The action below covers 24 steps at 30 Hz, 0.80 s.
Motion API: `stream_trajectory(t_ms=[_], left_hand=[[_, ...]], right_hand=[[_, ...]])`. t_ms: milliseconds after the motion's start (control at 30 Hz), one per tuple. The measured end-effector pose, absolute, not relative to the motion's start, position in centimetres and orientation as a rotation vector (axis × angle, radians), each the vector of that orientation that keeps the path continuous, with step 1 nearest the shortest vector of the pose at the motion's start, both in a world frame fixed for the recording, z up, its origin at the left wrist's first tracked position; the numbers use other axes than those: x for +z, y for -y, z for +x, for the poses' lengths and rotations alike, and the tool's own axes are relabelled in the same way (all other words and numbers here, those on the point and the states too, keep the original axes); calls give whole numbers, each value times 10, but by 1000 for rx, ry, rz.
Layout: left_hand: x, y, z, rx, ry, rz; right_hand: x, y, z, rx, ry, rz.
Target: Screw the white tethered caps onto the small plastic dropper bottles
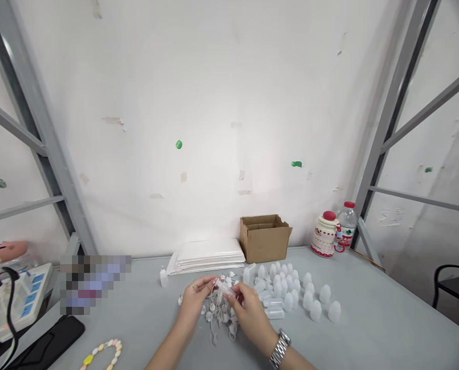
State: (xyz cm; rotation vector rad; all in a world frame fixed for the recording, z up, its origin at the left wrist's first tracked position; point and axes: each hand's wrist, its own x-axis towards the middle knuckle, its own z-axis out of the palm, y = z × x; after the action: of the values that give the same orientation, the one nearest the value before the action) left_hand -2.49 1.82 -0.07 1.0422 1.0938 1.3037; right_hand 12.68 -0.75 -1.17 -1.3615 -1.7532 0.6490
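Both hands meet over the table around a small translucent plastic bottle (226, 288). My right hand (250, 311) pinches its near right end between thumb and fingers. At the bottle's other end, the fingers of my left hand (197, 298) are closed; whether they also grip a small cap there is hidden. Beneath the hands lies a loose heap of small white caps with thin straps (220, 313). Just right of them, several clear bottles (274, 313) lie on their sides, beside many frosted dome-shaped pieces (288, 301) standing on the table.
A grey table (136, 303) carries a stack of white sheets (209, 255), an open cardboard box (267, 245), a cream jar (324, 235) and a water bottle (347, 221). One small white bottle (163, 278) stands alone. Leftward lie a black phone (50, 341) and a bead bracelet (104, 349).
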Motion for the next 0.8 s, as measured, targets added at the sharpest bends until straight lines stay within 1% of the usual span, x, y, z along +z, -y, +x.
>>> stream_trajectory(t_ms=[433, 800], left_hand=[[15, -6, -19, 1186, -907, 1103], [17, 3, -10, 1206, -646, 867]], right_hand=[[-12, 6, 131, 603, 1627, -1306], [-13, 12, 124, 479, 1678, -1280]])
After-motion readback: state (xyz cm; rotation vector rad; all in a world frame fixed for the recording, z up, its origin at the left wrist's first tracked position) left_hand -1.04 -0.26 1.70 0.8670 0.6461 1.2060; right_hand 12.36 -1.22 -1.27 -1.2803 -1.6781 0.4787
